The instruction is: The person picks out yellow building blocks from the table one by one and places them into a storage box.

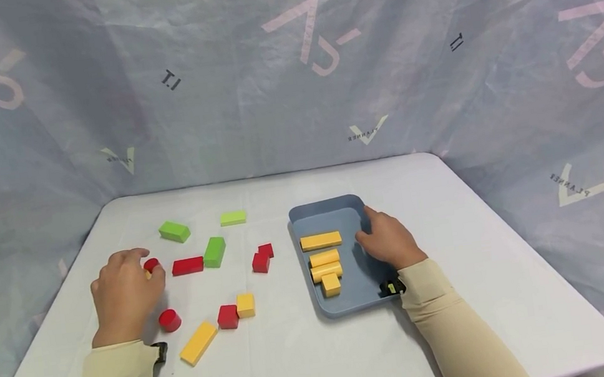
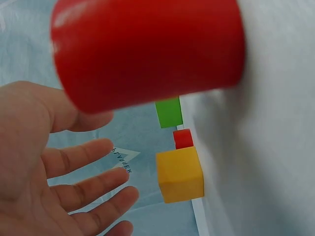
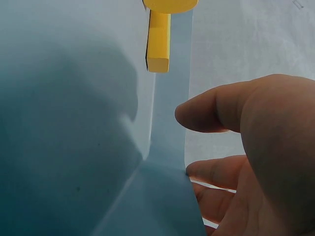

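Note:
My left hand is over the left side of the table, fingers spread and loosely bent, with nothing in its grasp. Just beyond its fingers in the left wrist view stands a yellow block, with a small red piece behind it. A red cylinder lies beside the left wrist and looms large in the left wrist view. On the right, my right hand holds the side of a blue-grey tray, thumb inside the wall and fingers outside. Several yellow blocks and cylinders lie along the tray's left side.
Between hand and tray lie a red bar, green blocks, small red blocks, a red cube, a yellow cube and a yellow bar. Farther back are more green blocks. Grey cloth hangs behind the white table.

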A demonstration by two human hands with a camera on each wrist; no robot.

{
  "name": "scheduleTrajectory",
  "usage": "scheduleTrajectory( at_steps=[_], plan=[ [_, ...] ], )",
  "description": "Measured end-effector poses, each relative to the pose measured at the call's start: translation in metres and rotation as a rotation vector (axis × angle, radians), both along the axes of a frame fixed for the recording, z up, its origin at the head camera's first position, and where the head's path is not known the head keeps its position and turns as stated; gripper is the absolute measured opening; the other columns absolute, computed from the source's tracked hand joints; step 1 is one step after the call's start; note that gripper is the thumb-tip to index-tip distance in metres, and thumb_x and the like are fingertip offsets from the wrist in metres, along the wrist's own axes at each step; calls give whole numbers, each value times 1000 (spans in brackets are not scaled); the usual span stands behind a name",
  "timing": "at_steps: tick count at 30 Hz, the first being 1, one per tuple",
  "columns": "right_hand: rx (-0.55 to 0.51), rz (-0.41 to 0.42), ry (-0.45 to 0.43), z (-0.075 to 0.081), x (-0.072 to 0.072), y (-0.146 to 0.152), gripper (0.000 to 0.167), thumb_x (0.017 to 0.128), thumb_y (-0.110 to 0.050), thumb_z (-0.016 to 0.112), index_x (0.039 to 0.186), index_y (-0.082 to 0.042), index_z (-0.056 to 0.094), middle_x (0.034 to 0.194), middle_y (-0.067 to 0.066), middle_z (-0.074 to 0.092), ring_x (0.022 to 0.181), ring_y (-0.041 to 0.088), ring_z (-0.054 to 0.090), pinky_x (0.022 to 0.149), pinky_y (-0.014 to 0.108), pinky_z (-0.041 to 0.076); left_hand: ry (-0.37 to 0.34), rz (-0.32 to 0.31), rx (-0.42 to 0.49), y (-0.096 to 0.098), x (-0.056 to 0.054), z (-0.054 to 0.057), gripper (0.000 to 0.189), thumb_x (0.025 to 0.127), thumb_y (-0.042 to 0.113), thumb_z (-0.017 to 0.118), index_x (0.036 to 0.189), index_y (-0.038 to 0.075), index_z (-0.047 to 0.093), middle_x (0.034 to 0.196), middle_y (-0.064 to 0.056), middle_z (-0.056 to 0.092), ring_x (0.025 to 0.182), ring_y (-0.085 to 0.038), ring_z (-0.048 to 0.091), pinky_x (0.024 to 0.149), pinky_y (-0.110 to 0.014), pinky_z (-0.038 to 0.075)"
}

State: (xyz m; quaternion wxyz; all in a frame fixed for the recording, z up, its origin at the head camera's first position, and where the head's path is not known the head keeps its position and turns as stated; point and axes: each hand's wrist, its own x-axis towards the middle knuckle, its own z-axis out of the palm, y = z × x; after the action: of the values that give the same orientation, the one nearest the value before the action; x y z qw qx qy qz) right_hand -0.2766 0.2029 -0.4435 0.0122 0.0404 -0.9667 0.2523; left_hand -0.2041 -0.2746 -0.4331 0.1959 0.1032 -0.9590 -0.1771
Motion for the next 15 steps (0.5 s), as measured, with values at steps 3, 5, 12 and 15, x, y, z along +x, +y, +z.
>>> scheduleTrajectory(
  at_steps=[3,5,12,15],
  plan=[
    [3,2,-1,0,0,0,75,99,-32,60,161,0,30,156,23,48,129,38,60,102,54,50,-10,4,4,-1,0,0,43,91,17,66,128,-4,64,133,-35,54,111,-56,54,86,-67,42],
    [5,6,9,0,-1,1,75,99,-32,60,160,1,31,155,24,49,126,37,62,100,53,51,-11,7,5,-2,-1,1,43,91,17,66,128,-4,63,132,-35,55,111,-56,55,86,-67,42],
    [5,5,19,1,-1,1,75,98,-32,60,160,1,32,154,24,50,126,36,62,100,53,52,-55,19,14,-1,-1,1,47,91,19,68,131,-6,61,132,-36,54,112,-56,55,88,-68,44],
    [4,3,8,0,-1,0,75,98,-32,60,160,1,32,155,24,49,133,39,58,105,56,49,-73,20,8,-4,0,0,47,91,19,68,130,-6,61,129,-37,55,109,-56,56,85,-68,45]
  ],
)
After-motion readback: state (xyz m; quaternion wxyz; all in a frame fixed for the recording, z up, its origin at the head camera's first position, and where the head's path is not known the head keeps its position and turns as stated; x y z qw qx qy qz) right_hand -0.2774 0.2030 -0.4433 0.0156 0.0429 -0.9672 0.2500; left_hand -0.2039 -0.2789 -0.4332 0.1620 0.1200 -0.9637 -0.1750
